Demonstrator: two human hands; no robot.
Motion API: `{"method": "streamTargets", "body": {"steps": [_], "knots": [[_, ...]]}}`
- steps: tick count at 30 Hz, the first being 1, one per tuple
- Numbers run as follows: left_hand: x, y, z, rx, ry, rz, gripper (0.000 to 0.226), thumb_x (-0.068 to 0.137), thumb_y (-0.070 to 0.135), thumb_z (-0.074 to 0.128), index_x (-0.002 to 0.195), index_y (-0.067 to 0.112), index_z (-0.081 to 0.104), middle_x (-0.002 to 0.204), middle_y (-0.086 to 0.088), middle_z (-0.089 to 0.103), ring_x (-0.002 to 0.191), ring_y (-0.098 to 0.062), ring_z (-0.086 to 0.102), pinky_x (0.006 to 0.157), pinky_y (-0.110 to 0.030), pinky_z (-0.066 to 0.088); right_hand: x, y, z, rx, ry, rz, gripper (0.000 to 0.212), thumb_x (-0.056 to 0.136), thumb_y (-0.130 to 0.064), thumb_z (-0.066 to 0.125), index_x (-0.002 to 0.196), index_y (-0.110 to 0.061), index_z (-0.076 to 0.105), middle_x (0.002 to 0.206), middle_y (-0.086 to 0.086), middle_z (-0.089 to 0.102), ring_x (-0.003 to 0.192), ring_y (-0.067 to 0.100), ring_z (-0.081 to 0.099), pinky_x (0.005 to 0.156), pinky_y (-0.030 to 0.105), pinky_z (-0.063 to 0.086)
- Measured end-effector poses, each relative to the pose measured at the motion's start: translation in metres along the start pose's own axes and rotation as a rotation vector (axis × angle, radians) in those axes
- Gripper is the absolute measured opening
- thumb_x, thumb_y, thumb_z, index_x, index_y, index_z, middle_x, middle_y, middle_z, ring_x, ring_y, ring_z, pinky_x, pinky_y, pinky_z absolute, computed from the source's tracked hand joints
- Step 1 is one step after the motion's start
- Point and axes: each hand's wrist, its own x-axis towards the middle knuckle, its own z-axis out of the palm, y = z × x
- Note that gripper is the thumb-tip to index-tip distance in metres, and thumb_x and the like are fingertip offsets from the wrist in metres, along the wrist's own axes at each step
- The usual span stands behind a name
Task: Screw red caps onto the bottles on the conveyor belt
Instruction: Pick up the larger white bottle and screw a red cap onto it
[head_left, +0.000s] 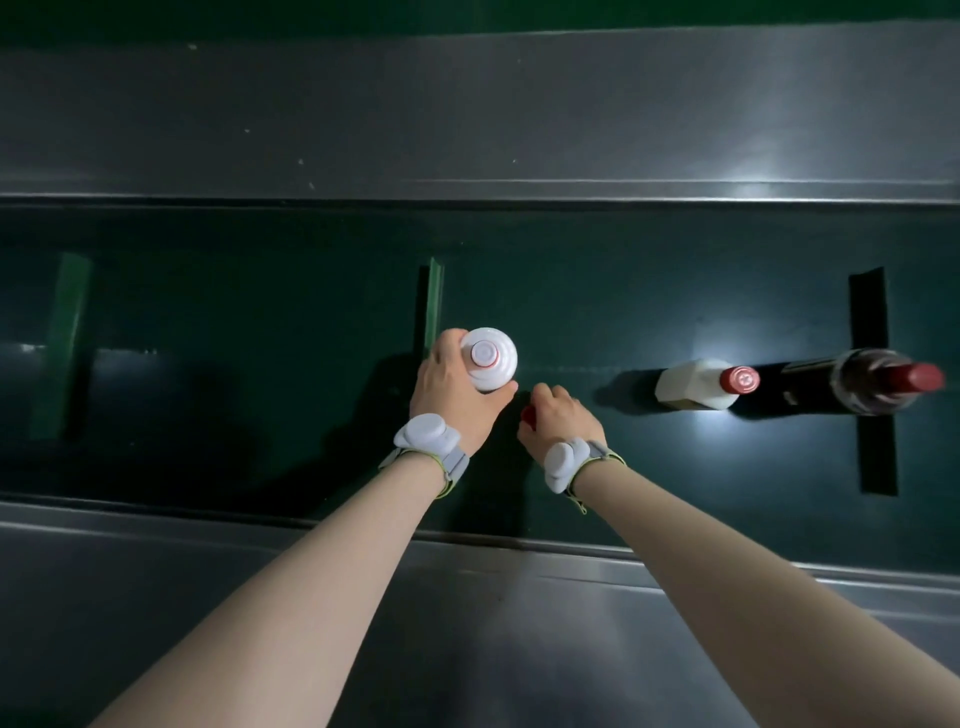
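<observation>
**Uncapped white bottle gripped, red cap held just beside it**

Fingers of the left hand (457, 387) wrap around the shoulder of a white bottle (491, 358) that stands upright on the dark green conveyor belt (260, 364); the thumb lies along the near side of the bottle and the other fingers curl round its far left side. The bottle's mouth faces up and carries no cap. Just to its right, the right hand (558, 413) is curled closed around a red cap (529, 415), of which only a small part shows at the hand's left edge, below the bottle's mouth and apart from it.

Both forearms reach forward over the near metal rail (208, 597), the left wrist roughly straight, the right wrist bent inward toward the bottle. Each wrist wears a grey band with a pale module.

Farther right on the belt lie a white bottle with a red cap (696, 387) and, just beside it, a dark bottle with a red cap (872, 384); both appear tipped toward the right in this wide-angle view.
</observation>
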Motion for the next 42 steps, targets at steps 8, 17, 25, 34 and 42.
{"method": "streamTargets", "body": {"steps": [8,17,25,34,42], "knots": [[-0.019,0.061,-0.073,-0.064,0.048,-0.001,0.072,0.065,0.060,0.090,0.108,0.039,0.035,0.101,0.014,0.062,0.079,-0.019,0.064,0.055,-0.020,0.038,-0.068,-0.026,-0.118,0.177,0.189,-0.221,0.024,0.099,-0.025,0.061,0.122,-0.024,0.066,0.116,0.001,0.065,0.102,0.027,0.065,0.079,0.038,0.056],[-0.063,0.147,-0.166,-0.013,0.070,0.151,0.067,0.065,0.069,0.082,0.108,0.045,0.036,0.098,0.019,0.060,0.075,-0.004,0.059,0.054,-0.024,0.040,-0.185,-0.055,-0.236,0.352,0.384,-0.467,0.026,0.094,-0.019,0.076,0.120,-0.019,0.075,0.117,-0.002,0.068,0.101,0.016,0.067,0.094,0.032,0.056],[-0.108,0.198,-0.208,0.123,0.039,0.218,0.067,0.065,0.069,0.079,0.106,0.037,0.038,0.097,0.016,0.060,0.073,-0.006,0.061,0.058,-0.030,0.049,-0.265,-0.066,-0.303,0.384,0.494,-0.606,0.031,0.091,-0.017,0.081,0.118,-0.011,0.068,0.107,-0.003,0.078,0.099,0.014,0.073,0.094,0.033,0.059],[-0.149,0.230,-0.215,0.171,0.009,0.255,0.072,0.060,0.074,0.079,0.105,0.036,0.037,0.097,0.014,0.063,0.080,-0.015,0.066,0.065,-0.035,0.055,-0.324,-0.062,-0.342,0.264,0.502,-0.741,0.022,0.093,-0.026,0.080,0.108,-0.012,0.072,0.105,-0.001,0.077,0.099,0.014,0.073,0.093,0.035,0.060],[-0.170,0.271,-0.228,0.281,-0.021,0.308,0.072,0.064,0.073,0.077,0.108,0.034,0.035,0.094,0.012,0.057,0.070,-0.007,0.061,0.056,-0.030,0.043,-0.349,-0.055,-0.369,0.026,0.476,-0.716,0.020,0.096,-0.033,0.072,0.112,-0.021,0.072,0.109,0.000,0.069,0.098,0.023,0.069,0.088,0.042,0.059]]}}
